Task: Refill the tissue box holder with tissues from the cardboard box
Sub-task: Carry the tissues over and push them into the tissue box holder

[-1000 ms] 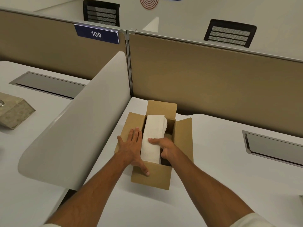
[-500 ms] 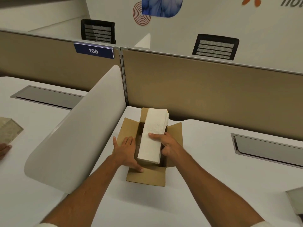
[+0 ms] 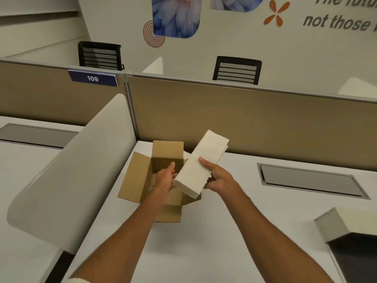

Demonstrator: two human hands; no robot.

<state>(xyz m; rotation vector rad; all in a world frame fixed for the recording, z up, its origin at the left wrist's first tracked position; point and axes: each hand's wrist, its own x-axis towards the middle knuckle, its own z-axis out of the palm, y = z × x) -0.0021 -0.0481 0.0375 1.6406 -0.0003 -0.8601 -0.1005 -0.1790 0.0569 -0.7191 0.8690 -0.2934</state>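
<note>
A white stack of tissues (image 3: 201, 163) is held in the air above the open brown cardboard box (image 3: 138, 176), tilted with its far end up and to the right. My right hand (image 3: 217, 176) grips the stack from its right side, thumb on top. My left hand (image 3: 166, 178) touches the stack's near left edge, over the box opening; its fingers are partly hidden behind the stack. The tissue box holder (image 3: 346, 223), a pale grey open-ended case, lies at the right edge of the desk.
The box stands on a white desk (image 3: 234, 231) against a tan partition (image 3: 244, 119). A curved white divider (image 3: 71, 180) rises on the left. A grey cable hatch (image 3: 310, 180) is set into the desk to the right of the box.
The tissue stack has come up out of the cardboard box and swung to the right. My left hand left the box flap and moved to the stack. The view tilted up.
</note>
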